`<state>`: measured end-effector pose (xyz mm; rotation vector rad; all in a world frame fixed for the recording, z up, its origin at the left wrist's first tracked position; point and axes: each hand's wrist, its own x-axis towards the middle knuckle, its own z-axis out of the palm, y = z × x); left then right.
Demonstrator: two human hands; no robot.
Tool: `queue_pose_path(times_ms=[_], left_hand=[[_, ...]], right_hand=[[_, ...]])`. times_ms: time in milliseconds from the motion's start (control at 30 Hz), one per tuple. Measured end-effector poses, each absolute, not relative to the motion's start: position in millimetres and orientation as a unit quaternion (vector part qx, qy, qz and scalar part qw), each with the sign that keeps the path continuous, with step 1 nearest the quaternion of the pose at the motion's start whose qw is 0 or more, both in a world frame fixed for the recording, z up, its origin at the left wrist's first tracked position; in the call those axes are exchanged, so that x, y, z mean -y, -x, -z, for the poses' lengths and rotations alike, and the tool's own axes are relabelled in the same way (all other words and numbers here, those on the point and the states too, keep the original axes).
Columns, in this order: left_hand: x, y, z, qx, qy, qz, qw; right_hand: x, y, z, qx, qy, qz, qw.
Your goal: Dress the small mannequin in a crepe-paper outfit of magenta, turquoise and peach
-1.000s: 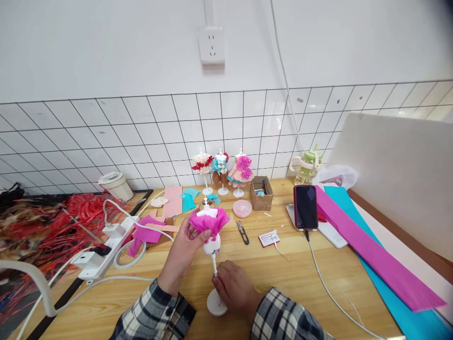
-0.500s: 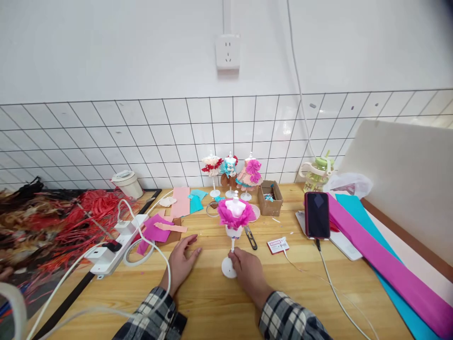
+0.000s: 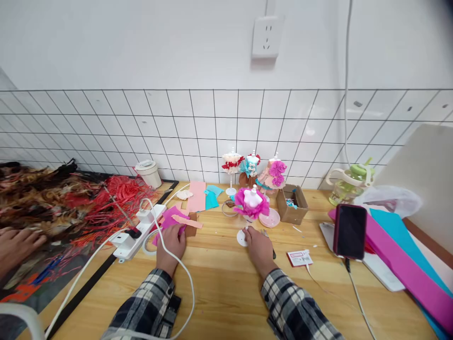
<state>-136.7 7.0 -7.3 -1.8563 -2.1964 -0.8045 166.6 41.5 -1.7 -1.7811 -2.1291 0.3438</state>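
Note:
A small white dress-form stand [image 3: 252, 197] wears a ruffle of magenta paper and stands upright on a round white base. My right hand [image 3: 259, 249] pinches its stem low down, just above the base. To the left, my left hand [image 3: 171, 247] reaches to the magenta paper scraps [image 3: 171, 217], its fingertips at their lower edge beside the peach strip [image 3: 187, 221]; what it grips there is too small to make out. Behind stand several dressed forms, one with red trim [image 3: 232, 164] and one with pink flowers [image 3: 275, 174].
A white power strip [image 3: 136, 235] with looping cables lies left of my left hand. Another person's hand [image 3: 19, 249] rests by the red strands [image 3: 123, 198]. Rightward are a cardboard box [image 3: 292, 213], a phone [image 3: 350, 231] and a green-lidded bottle [image 3: 348, 185].
The view has turned left. My left hand has moved forward from bare table to the paper scraps. My right hand and the magenta-ruffled form have shifted farther back, and another person's hand shows at left.

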Motion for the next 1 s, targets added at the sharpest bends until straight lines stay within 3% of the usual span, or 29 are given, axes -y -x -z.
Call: queue_pose_path(times_ms=[400, 533, 667, 833, 1000], left_hand=[[-5.0, 120.8, 2.0, 0.737, 0.635, 0.215, 0.087], [-2.5, 118.1, 0.8, 0.742, 0.631, 0.207, 0.093], [1.1, 114.0, 1.6, 0.75, 0.622, 0.201, 0.102], [0.9, 113.2, 4.2, 0.792, 0.56, 0.209, 0.126], [-1.1, 115.7, 7.4, 0.818, 0.523, 0.201, 0.127]], right_hand=[[-45.3, -172.6, 10.5, 0.75, 0.587, -0.161, 0.258], [-27.7, -174.8, 12.1, 0.694, 0.612, -0.14, 0.353], [-2.9, -179.0, 18.6, 0.715, 0.543, -0.109, 0.427], [10.1, -179.1, 18.6, 0.753, 0.486, -0.1, 0.432], [12.0, -175.2, 15.4, 0.787, 0.481, -0.116, 0.368]])
